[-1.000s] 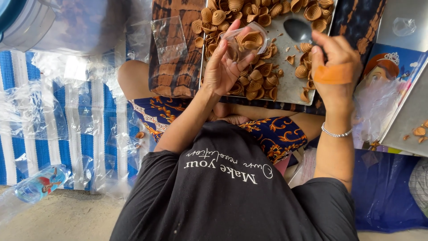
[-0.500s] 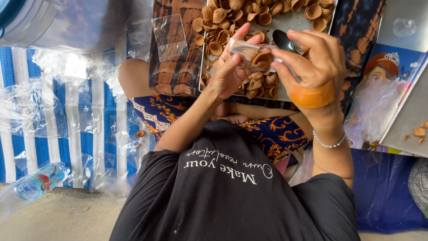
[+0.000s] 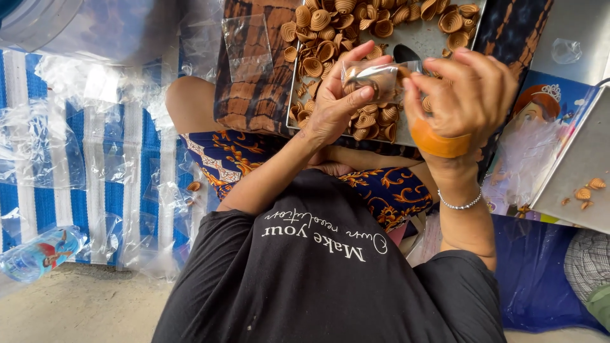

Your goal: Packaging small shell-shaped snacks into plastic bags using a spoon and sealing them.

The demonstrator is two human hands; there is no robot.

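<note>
Nearest, on the left, one plastic bottle (image 3: pixel 39 254) lies on the blue-and-white striped mat (image 3: pixel 44 203), which is strewn with loose clear plastic sheets (image 3: pixel 44 149); bare ground runs along the mat's near edge. Further out, both hands meet over the near edge of the metal tray (image 3: pixel 432 39). The left hand (image 3: pixel 335 101) is closed around one small clear bag (image 3: pixel 372 79) of brown shell-shaped snacks, and the right hand (image 3: pixel 462 95) pinches the bag's right end, an orange bandage around it. One dark spoon (image 3: pixel 405 53) lies on the tray just behind the bag. Loose shell snacks (image 3: pixel 330 32), too many to count, crowd the tray's far and left parts. A second tray (image 3: pixel 581 171) at right holds four snack pieces.
</note>
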